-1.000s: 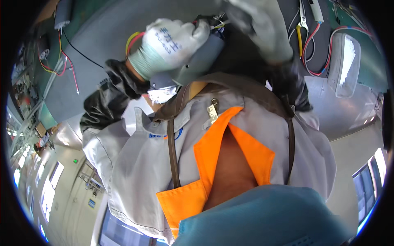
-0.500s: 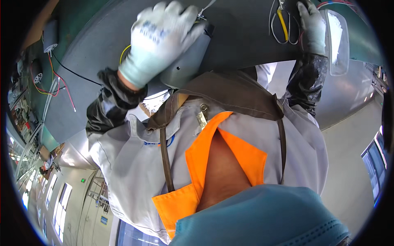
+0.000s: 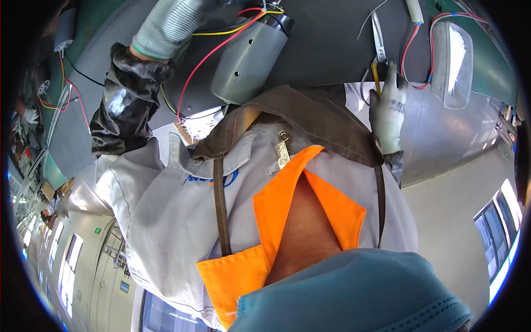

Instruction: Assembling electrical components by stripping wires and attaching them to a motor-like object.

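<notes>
Oddly, the head camera sees the person's own chest from very close: a pale grey work jacket (image 3: 166, 221) with an orange collar lining (image 3: 276, 221) fills the middle, and a blue face mask (image 3: 354, 293) blocks the lower edge. The dark grey work surface (image 3: 332, 50) shows only as a band across the top.

At far left, small parts and red and yellow wires (image 3: 55, 94) lie on the surface, too small and bent by the lens to identify. Next comes the left forearm in a dark shiny sleeve cover (image 3: 124, 105), ending in a ribbed glove cuff. The left hand (image 3: 177, 22) is cut off by the top edge; its fingers are out of sight, so I cannot tell its grip. It sits just beside a grey metal cylinder (image 3: 249, 55), apparently a small motor, which stands at the upper middle with red, yellow and black leads rising from its top. A brown apron strap (image 3: 310, 110) hides the cylinder's lower end.

Further right, the right hand (image 3: 387, 110), in a light grey glove, is closed around the yellow handles of a pair of metal snips (image 3: 378, 44), whose blades point up the surface. Just right of it run red and blue wires (image 3: 415, 55), then a clear plastic tray (image 3: 451, 61) near the edge.
</notes>
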Demonstrator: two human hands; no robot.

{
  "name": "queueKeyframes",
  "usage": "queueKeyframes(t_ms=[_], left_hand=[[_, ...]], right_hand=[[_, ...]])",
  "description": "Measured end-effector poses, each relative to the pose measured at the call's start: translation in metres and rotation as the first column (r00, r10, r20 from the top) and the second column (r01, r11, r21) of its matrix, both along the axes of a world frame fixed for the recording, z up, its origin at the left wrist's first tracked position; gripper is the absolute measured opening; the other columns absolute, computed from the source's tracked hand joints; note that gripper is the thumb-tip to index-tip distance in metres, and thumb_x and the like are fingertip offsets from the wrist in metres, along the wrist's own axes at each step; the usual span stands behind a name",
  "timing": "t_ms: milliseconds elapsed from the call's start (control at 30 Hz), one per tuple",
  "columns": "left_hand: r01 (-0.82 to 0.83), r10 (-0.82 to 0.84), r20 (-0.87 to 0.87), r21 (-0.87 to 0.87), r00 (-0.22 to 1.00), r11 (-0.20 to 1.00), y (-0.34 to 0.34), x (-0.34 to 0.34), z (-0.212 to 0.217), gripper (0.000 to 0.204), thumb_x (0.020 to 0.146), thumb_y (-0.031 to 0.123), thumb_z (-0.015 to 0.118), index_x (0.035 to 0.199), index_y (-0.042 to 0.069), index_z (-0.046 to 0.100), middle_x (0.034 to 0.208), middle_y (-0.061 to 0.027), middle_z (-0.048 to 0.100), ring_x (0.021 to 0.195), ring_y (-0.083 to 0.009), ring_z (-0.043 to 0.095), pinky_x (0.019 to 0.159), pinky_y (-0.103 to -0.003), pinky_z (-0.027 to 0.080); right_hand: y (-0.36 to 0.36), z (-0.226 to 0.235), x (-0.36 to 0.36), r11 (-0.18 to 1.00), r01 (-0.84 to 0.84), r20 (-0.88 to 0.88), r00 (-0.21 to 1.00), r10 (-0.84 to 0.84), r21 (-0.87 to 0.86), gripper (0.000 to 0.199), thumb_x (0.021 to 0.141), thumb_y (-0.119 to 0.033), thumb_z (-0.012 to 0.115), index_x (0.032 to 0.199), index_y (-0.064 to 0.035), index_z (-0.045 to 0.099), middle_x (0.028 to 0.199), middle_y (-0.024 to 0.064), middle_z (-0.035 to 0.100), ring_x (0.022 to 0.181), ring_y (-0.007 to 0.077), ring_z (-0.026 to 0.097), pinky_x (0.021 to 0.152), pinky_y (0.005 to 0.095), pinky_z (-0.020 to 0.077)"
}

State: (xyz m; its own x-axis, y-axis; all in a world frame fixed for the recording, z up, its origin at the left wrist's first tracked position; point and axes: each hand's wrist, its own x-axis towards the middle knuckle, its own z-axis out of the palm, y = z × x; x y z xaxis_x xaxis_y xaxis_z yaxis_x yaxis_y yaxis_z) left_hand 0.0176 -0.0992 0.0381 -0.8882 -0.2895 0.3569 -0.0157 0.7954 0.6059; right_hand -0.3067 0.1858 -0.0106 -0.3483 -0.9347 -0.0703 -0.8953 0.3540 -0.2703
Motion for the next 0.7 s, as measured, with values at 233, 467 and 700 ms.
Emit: queueKeyframes(t_ms=[233, 467, 700], left_hand=[[-0.062, 0.122, -0.239, 0.245, 0.963, 0.968, -0.004, -0.007, -0.031, 0.039, 0.104, 0.023, 0.055, 0.130, -0.005, 0.062, 0.130, -0.0228, 0.067, 0.123, -0.0341, 0.062, 0.108, -0.039, 0.047], [-0.128, 0.143, -0.096, 0.149, 0.985, 0.981, 0.010, -0.007, 0.001, 0.040, 0.097, 0.023, 0.065, 0.123, -0.007, 0.063, 0.129, -0.0239, 0.066, 0.123, -0.0354, 0.062, 0.109, -0.041, 0.046], [-0.072, 0.134, -0.380, 0.172, 0.915, 0.983, -0.010, 0.008, -0.055, 0.039, 0.086, 0.007, 0.071, 0.122, -0.005, 0.063, 0.122, -0.0230, 0.069, 0.112, -0.0357, 0.067, 0.101, -0.041, 0.052]], right_hand=[[-0.020, 0.028, -0.013, 0.940, 0.335, 0.975, 0.222, -0.010, -0.066, 0.068, 0.087, 0.004, 0.068, 0.151, 0.0020, 0.045, 0.121, 0.0068, 0.063, 0.095, 0.0091, 0.063, 0.083, 0.0263, 0.0553], [-0.111, 0.057, 0.028, 0.860, -0.510, 0.702, 0.622, 0.347, 0.026, 0.064, 0.093, -0.040, 0.074, 0.139, -0.0008, 0.054, 0.103, 0.0205, 0.067, 0.092, 0.0273, 0.070, 0.083, 0.0377, 0.0536], [-0.117, 0.076, 0.050, 0.785, -0.613, 0.364, 0.753, 0.548, 0.087, 0.054, 0.093, -0.038, 0.073, 0.133, -0.0037, 0.058, 0.104, 0.0232, 0.070, 0.094, 0.0402, 0.070, 0.080, 0.0426, 0.0563]])
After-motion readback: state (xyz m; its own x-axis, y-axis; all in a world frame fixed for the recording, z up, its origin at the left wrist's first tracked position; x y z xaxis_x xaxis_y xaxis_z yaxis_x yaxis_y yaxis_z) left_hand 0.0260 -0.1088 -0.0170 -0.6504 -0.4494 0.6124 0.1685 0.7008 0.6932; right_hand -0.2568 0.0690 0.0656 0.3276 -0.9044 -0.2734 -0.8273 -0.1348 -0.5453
